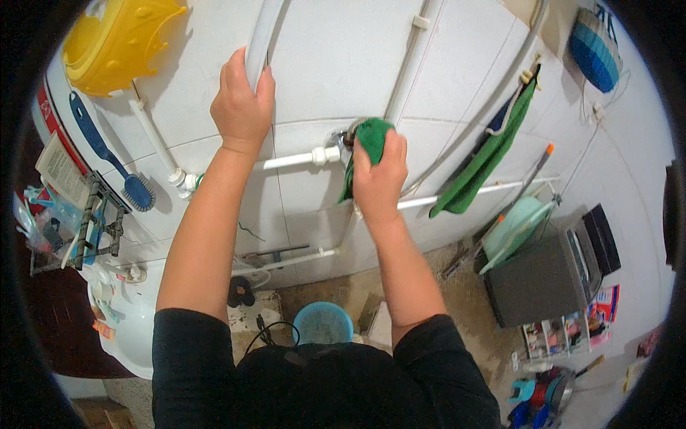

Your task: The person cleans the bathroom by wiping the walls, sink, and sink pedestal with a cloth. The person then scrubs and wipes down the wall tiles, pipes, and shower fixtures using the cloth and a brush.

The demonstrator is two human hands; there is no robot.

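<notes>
My left hand [244, 100] is raised on the wall side, its fingers wrapped round an upright white pipe [264, 36]. Lower and to the right, my right hand [381, 171] grips a bunched green cloth [373, 134]. The cloth is pressed round a metal fitting [341, 140] at the end of a horizontal white pipe [289, 161]; cloth and fingers cover most of that fitting. Part of the cloth hangs below my palm. White tiles [321, 64] lie behind both hands.
Another green cloth [486, 161] hangs at the right. A blue brush [107, 146] and yellow plastic item [118, 50] hang at the left, above a white sink [136, 336]. Below are a blue bucket [323, 325] and, rightward, a dark grey washing machine [532, 279] beside a mint-green basin [514, 229].
</notes>
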